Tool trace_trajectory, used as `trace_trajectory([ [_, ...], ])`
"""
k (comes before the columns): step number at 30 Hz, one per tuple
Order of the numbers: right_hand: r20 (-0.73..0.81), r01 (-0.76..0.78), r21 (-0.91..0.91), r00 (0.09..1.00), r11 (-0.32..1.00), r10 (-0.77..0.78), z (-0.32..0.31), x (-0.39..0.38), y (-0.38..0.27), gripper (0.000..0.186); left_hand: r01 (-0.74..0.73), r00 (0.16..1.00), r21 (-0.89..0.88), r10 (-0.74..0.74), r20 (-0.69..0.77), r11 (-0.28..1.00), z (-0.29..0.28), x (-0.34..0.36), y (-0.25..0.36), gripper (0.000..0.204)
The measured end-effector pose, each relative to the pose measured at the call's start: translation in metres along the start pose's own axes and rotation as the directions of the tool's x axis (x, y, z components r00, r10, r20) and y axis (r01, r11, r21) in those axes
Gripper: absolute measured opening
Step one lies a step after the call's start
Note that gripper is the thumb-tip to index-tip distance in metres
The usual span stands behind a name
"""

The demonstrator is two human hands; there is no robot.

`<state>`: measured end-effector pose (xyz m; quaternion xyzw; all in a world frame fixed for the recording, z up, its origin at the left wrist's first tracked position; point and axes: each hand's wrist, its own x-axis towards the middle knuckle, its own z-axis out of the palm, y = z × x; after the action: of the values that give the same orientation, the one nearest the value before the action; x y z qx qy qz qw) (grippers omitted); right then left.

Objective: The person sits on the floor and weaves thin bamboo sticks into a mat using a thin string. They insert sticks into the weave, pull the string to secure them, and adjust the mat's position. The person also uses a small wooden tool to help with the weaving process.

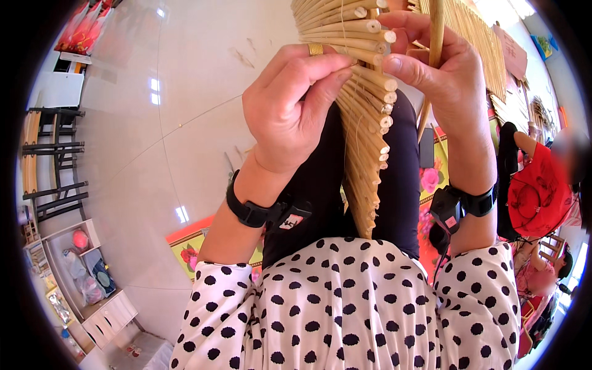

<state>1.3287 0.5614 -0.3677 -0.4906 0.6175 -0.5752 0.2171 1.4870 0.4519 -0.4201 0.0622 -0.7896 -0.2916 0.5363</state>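
A long row of pale reed sticks (365,157), strung with thin cord (345,28), runs from the top of the view down between my dark-trousered legs, cut ends facing right. My left hand (287,108) pinches at the cord on top of the row; whether cord alone is between finger and thumb is unclear. My right hand (447,77) grips the row's right edge, thumb against the stick ends. A thicker upright pole (435,28) passes through the crook of its fingers.
Pale tiled floor (129,160) lies left, with folded racks (52,169) and shelving (86,265) along the edge. A floral mat (188,253) is beneath me. More reed bundles (468,43) lie upper right. A person in red (533,185) and another in pink (530,271) sit at right.
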Motion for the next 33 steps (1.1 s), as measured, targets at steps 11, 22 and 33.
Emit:
trace_trajectory([
  [11, -0.003, -0.057, 0.153, 0.998, 0.987, 0.058, -0.007, 0.003, 0.013, 0.034, -0.015, 0.999, 0.015, 0.015, -0.052, 1.0, 0.008, 0.003, 0.002, 0.009],
  [22, 0.007, -0.079, 0.19, 0.997, 0.979, 0.079, -0.008, 0.006, 0.015, 0.033, -0.012, 0.997, 0.072, 0.017, -0.075, 0.997, 0.012, 0.006, 0.003, 0.013],
  [33, 0.084, -0.204, 0.133, 0.977, 0.97, 0.194, -0.004, 0.01, 0.001, 0.032, -0.231, 0.968, 0.312, 0.249, -0.021, 0.922, 0.01, 0.013, 0.002, 0.02],
])
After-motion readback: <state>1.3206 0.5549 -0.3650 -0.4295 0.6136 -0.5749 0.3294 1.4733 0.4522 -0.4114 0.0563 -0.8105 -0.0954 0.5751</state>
